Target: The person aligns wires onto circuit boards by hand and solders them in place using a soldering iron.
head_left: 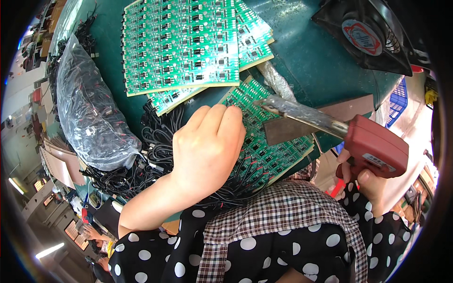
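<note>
My left hand (207, 148) is closed above a green circuit board panel (288, 153), its knuckles up. Whatever its fingertips may hold is hidden beneath them. My right hand (370, 186) grips a dark red soldering gun (377, 146) by the handle. The gun's long metal barrel points left, and its tip is over the panel, right of my left hand. Thin red and black wires (245, 174) lie on the panel's near part. Left of my left hand is a heap of black cables (160, 132) with small connectors.
Stacked circuit board panels (181, 45) lie on the green table at the back. A clear bag of wired parts (89, 108) is at left. A flat dark bar (292, 127) and a plastic-wrapped piece (278, 82) lie near the barrel. A black fan (361, 37) stands back right.
</note>
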Motion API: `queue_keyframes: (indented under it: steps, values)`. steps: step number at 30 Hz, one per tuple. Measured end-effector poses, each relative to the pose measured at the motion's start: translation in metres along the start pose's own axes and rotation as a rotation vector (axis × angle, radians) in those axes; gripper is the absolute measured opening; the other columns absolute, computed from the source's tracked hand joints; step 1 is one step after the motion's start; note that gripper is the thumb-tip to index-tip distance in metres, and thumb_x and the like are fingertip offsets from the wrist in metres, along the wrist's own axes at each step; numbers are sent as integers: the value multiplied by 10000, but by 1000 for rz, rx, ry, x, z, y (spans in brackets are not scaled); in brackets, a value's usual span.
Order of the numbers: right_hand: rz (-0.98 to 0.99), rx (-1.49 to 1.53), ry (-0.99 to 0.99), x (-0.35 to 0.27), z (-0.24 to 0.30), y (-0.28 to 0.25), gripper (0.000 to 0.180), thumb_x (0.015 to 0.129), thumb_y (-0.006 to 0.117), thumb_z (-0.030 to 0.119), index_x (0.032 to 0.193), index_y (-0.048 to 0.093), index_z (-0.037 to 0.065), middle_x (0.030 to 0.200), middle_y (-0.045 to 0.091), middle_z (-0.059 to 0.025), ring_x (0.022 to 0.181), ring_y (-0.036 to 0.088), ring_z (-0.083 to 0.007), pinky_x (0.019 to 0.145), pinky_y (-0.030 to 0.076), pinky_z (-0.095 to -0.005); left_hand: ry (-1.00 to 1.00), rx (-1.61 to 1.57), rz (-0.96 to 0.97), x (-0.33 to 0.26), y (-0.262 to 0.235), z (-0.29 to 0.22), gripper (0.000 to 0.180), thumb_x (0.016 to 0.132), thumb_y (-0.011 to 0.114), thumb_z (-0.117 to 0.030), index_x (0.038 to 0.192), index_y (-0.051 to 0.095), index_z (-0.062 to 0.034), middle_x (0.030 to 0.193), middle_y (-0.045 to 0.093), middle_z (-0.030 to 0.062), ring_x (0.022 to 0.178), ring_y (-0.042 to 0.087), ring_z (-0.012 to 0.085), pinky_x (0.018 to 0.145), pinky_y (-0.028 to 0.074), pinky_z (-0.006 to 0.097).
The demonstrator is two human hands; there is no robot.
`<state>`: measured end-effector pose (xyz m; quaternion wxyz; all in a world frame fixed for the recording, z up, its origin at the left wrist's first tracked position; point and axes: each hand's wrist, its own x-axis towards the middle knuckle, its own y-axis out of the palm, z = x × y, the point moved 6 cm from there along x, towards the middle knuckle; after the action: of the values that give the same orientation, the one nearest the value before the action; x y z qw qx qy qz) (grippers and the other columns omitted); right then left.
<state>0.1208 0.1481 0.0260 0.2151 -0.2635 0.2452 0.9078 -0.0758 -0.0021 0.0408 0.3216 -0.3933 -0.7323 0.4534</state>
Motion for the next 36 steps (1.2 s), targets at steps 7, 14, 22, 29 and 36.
queue_keyframes:
  steps: [7, 14, 22, 29, 36]
  values:
    - [8, -131, -294, -7, -5, -14, 407, 787, 654, 210, 1090, 517, -25, 842, 551, -79, 707, 516, -153, 714, 422, -294, 65, 41, -32, 0, 4, 0, 146, 663, 640, 6, 726, 519, -46, 649, 472, 72, 586, 500, 231, 506, 419, 333]
    - [-236, -880, -551, -8, 7, -8, 378, 681, 749, 63, 990, 532, 39, 807, 527, -17, 713, 541, -110, 649, 449, -260, 169, 175, -38, 2, -12, -19, 282, 644, 709, -51, 903, 600, -26, 959, 546, 97, 878, 539, 282, 752, 435, 384]
    - [-327, -588, -633, -29, -18, -22, 434, 737, 710, 110, 1089, 486, -7, 873, 542, -42, 705, 548, -103, 683, 445, -252, 249, 103, 158, 12, 7, -36, 360, 630, 739, -162, 929, 580, -42, 910, 524, 74, 860, 521, 250, 777, 400, 353]
    - [-287, -572, -644, -37, -42, -36, 612, 740, 659, 22, 1256, 333, -27, 988, 509, -76, 771, 543, -130, 691, 448, -237, 154, 86, -4, 21, -7, -11, 311, 646, 715, -120, 928, 611, -41, 911, 574, 72, 839, 565, 268, 768, 438, 366]
    - [-241, -495, -641, -32, -51, -33, 561, 741, 653, 21, 1223, 371, -23, 987, 504, -76, 766, 526, -130, 696, 448, -248, 87, 151, -68, 10, -6, 2, 324, 711, 678, -111, 1009, 594, -15, 960, 579, 83, 859, 588, 266, 751, 465, 361]
